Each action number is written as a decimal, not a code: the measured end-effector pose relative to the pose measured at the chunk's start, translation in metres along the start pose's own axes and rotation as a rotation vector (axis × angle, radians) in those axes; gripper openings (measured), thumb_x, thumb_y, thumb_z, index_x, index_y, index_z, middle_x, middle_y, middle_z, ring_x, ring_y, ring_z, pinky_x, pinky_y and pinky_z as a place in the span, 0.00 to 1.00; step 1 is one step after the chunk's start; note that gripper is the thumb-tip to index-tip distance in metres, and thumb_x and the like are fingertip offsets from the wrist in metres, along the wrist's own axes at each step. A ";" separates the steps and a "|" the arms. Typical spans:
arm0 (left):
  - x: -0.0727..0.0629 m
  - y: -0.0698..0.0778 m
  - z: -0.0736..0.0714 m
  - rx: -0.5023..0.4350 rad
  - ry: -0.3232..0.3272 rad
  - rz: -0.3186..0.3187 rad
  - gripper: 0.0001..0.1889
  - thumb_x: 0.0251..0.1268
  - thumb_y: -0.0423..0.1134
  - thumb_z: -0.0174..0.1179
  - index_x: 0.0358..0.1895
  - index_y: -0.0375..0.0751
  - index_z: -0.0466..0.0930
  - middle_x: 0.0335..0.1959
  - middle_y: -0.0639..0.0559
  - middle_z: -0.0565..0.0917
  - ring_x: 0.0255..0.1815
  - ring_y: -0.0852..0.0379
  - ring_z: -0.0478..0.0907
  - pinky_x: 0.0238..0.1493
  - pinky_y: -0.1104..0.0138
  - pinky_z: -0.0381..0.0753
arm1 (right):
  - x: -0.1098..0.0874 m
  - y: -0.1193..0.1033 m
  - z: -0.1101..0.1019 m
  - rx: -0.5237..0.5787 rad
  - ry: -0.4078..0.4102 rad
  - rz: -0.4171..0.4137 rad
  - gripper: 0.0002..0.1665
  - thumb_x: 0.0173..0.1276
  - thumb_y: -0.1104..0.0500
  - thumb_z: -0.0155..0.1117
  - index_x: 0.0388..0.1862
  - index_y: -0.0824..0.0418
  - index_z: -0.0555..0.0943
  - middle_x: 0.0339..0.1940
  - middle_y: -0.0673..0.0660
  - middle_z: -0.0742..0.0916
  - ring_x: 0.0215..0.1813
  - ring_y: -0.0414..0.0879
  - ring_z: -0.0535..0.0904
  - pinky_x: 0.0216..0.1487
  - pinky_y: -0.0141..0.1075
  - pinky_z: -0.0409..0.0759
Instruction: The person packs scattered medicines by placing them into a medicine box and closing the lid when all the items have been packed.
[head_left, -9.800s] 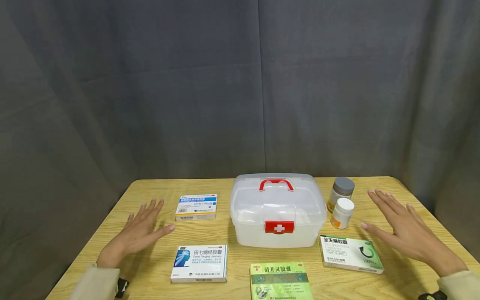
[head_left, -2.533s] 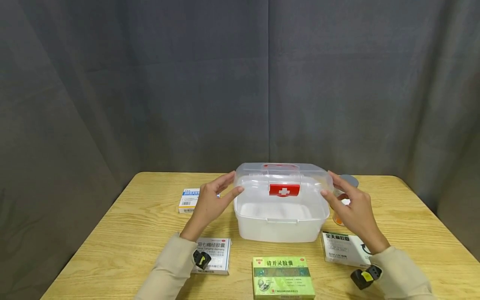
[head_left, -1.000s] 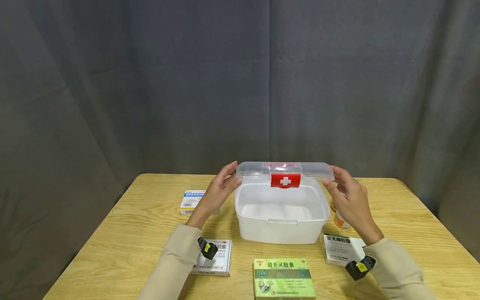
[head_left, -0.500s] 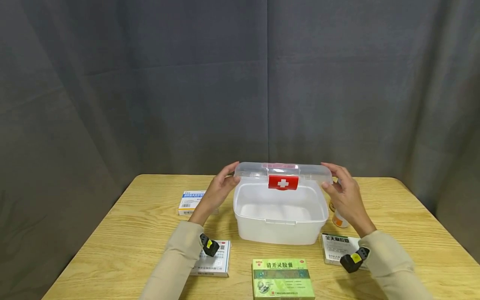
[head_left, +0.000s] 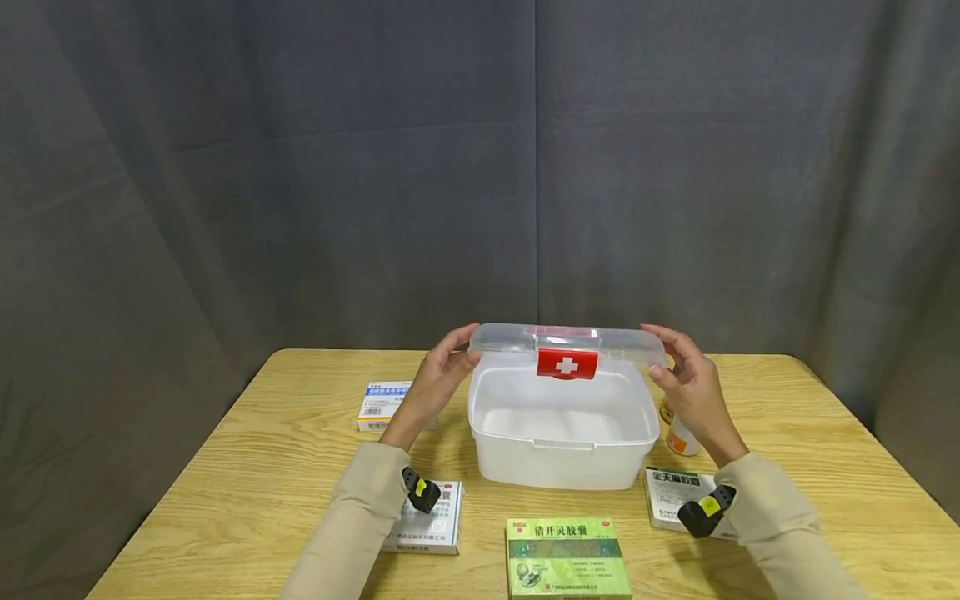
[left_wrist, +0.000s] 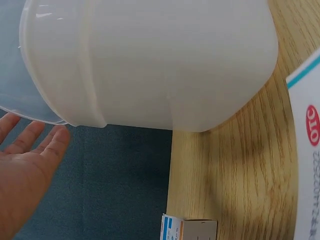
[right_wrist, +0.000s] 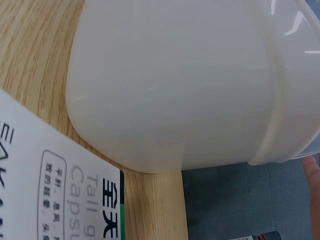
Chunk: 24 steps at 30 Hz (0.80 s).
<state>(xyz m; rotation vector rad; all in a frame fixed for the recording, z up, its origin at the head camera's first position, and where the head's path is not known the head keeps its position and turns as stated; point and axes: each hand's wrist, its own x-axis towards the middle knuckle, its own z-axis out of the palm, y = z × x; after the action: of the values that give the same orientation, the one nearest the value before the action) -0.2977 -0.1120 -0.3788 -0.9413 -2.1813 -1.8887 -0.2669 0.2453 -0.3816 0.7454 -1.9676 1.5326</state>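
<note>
A white first-aid box (head_left: 562, 462) stands at the table's middle, its inside bare. Its clear lid (head_left: 502, 340), with a red cross latch (head_left: 567, 363), is tilted up and back. My left hand (head_left: 435, 383) holds the lid's left end, thumb in front and fingers behind. At the right end, my right hand (head_left: 696, 400) grips the lid likewise. In the left wrist view, the fingertips of the left hand (left_wrist: 30, 160) meet the lid's edge. Only a sliver of the right hand (right_wrist: 314, 187) shows in the right wrist view.
Medicine boxes lie around: a green one (head_left: 566, 562) in front, a white-and-blue one (head_left: 390, 404) at back left, one (head_left: 442, 521) under the left wrist, one (head_left: 667, 496) by the right wrist. A white bottle (head_left: 681, 439) and another behind are partly hidden by the right hand.
Earlier the box was closed and both hands were spread apart at the sides. Both hands then took the lid and swung it up and back. Over the last second it is nearly still.
</note>
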 end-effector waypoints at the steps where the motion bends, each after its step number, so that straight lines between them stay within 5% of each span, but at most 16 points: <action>1: 0.000 0.000 0.000 0.008 0.004 -0.003 0.43 0.65 0.65 0.54 0.73 0.38 0.59 0.68 0.39 0.66 0.63 0.41 0.71 0.62 0.47 0.68 | 0.000 0.000 0.000 -0.003 -0.002 0.003 0.28 0.66 0.72 0.57 0.66 0.68 0.70 0.58 0.50 0.77 0.56 0.42 0.74 0.51 0.24 0.75; 14: 0.005 0.004 0.001 0.085 0.073 -0.029 0.42 0.59 0.72 0.52 0.69 0.47 0.67 0.64 0.48 0.71 0.59 0.49 0.74 0.61 0.48 0.69 | 0.003 -0.003 0.000 -0.024 0.003 0.027 0.25 0.71 0.67 0.52 0.67 0.67 0.70 0.59 0.48 0.77 0.58 0.41 0.72 0.56 0.25 0.71; 18: 0.006 0.006 0.001 0.100 0.082 -0.033 0.45 0.59 0.73 0.50 0.70 0.43 0.67 0.65 0.44 0.71 0.61 0.46 0.73 0.63 0.49 0.68 | 0.004 -0.005 0.002 -0.067 0.009 0.039 0.25 0.73 0.65 0.51 0.68 0.66 0.69 0.58 0.46 0.77 0.59 0.40 0.72 0.57 0.25 0.70; 24: 0.005 0.030 0.004 0.089 0.101 -0.028 0.34 0.72 0.58 0.51 0.67 0.31 0.67 0.61 0.35 0.73 0.60 0.41 0.72 0.63 0.53 0.68 | 0.008 -0.006 0.005 -0.123 0.029 0.101 0.24 0.75 0.62 0.51 0.68 0.64 0.69 0.57 0.44 0.78 0.57 0.38 0.73 0.58 0.25 0.70</action>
<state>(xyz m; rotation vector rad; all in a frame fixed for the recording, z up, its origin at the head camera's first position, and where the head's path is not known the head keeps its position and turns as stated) -0.2855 -0.1055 -0.3515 -0.7874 -2.2101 -1.7923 -0.2683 0.2388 -0.3731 0.5785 -2.0842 1.4555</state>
